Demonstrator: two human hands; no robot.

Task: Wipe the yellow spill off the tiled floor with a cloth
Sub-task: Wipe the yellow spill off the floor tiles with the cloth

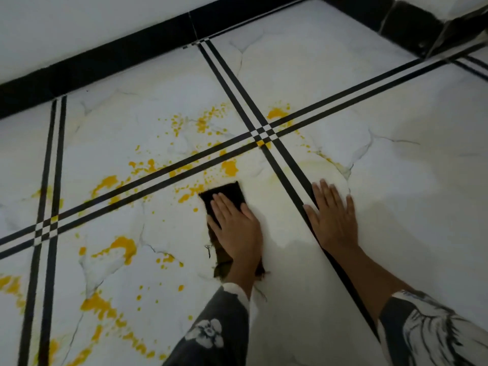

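Yellow spill (124, 245) lies in blots and specks across the white marble-look tiled floor (396, 159), mostly left of centre, with more blots near the tile cross (276, 113). A dark folded cloth (227, 192) lies flat on the floor at the spill's right edge. My left hand (235, 228) presses on the cloth with straight fingers, covering its near half. My right hand (332, 215) rests flat on the floor to the right, fingers spread, across a black tile stripe. A faint yellowish smear (314, 167) shows on the tile between and beyond the hands.
Double black stripes (169, 167) cross the floor between tiles. A black skirting (126, 54) runs along the white wall at the back. A dark-edged corner or step (422, 25) stands at the top right. Patterned sleeves cover both forearms.
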